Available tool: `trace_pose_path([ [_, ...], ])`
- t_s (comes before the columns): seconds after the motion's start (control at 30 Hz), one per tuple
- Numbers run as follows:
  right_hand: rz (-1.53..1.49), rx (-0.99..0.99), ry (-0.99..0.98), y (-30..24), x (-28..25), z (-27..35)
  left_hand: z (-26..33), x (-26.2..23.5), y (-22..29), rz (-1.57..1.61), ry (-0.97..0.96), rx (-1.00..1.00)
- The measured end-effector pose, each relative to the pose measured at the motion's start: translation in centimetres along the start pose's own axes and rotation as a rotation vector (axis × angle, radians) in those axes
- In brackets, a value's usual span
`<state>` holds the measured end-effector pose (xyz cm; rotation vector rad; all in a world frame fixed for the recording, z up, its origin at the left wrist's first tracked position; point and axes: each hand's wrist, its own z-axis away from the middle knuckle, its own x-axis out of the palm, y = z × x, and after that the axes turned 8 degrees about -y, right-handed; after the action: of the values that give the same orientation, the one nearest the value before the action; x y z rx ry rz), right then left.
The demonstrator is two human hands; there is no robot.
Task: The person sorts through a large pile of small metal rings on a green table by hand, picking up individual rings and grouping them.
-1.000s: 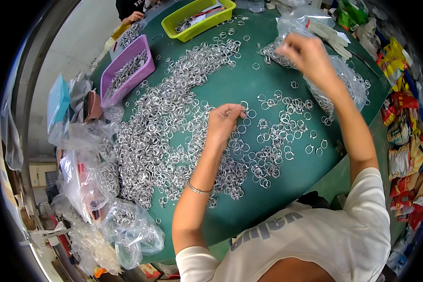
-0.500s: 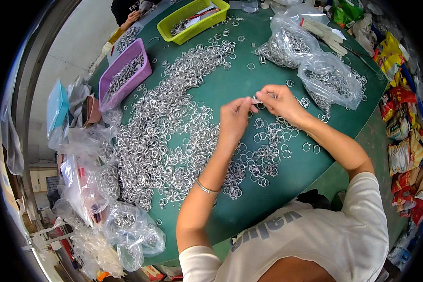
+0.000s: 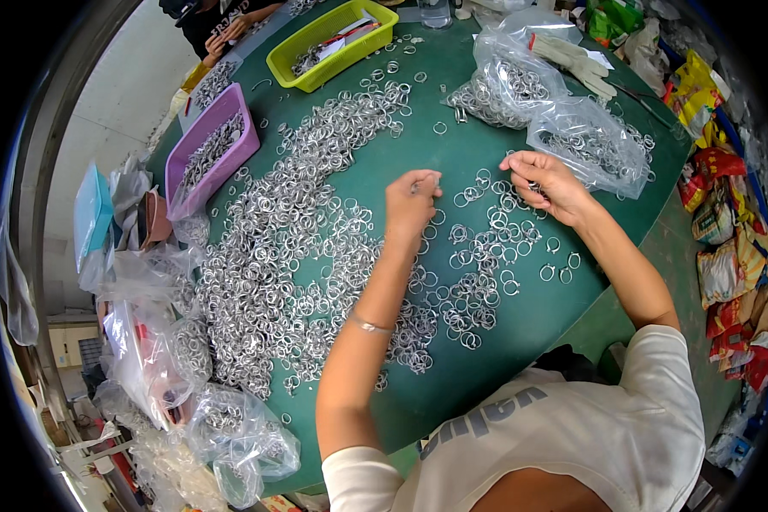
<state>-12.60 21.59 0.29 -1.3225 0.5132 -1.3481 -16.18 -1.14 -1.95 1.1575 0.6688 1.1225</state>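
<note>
- While I am watching from a distance, a large heap of metal rings (image 3: 269, 256) is covering much of the left side of the green desk (image 3: 469, 154).
- My left hand (image 3: 412, 200) is hanging beyond the heap's right side, its fingers curling in; that grip is looking narrow, but I cannot tell whether it is holding a ring.
- My right hand (image 3: 548, 181) is staying clear of the left, thumb and forefinger lying close together; I cannot tell what, if anything, this grip is holding.
- Nearer my body, a smaller group of rings (image 3: 474, 294) is lying below the gap between the hands.
- Just beyond my right hand, a clear bag (image 3: 610, 154) is holding more rings, and another bag (image 3: 516, 81) is sitting behind it near a pale glove (image 3: 576, 64).
- Farther left, a purple basket (image 3: 249, 141) is holding small grey pieces.
- Judging by the many loose rings, much handling is probably remaining; nothing visible is separating finished rings from unfinished ones, so I am not guessing how much is done.
</note>
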Motion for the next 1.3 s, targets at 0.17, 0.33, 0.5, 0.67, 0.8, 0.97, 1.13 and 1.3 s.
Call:
trace_pose_path([
  [0.17, 0.533, -0.184, 0.118, 0.9, -0.6, -3.9, 3.1, -0.8, 0.8, 0.592, 0.061, -0.118],
  [0.33, 1.515, -0.521, 0.41, 1.4, 2.2, -9.8, 3.9, -1.6, 0.5, 0.716, 0.139, -0.114],
  [0.5, 1.803, -0.489, 0.356, 1.6, 1.4, -13.3, 3.9, -2.3, -0.5, 0.622, -0.007, -0.064],
  [0.67, 0.795, -0.236, 0.083, 1.5, 2.7, -10.4, 4.7, -2.4, -0.5, 0.499, 0.097, -0.097],
  [0.8, -0.194, 0.208, -0.185, 1.3, 4.9, -5.9, 4.9, -1.3, -0.5, 0.503, 0.032, -0.064],
  [0.97, -0.57, 0.239, -0.213, 2.2, 5.5, -4.0, 5.7, -1.1, -0.4, 0.386, -0.052, -0.005],
  [1.13, -0.56, 0.13, -0.265, 1.7, 4.6, -4.3, 5.9, -3.8, -0.9, -0.128, 0.13, 0.119],
  [1.3, 0.191, -0.026, -0.269, 2.0, 4.4, -5.4, 5.4, -2.8, -0.8, -0.973, 0.201, 0.232],
])
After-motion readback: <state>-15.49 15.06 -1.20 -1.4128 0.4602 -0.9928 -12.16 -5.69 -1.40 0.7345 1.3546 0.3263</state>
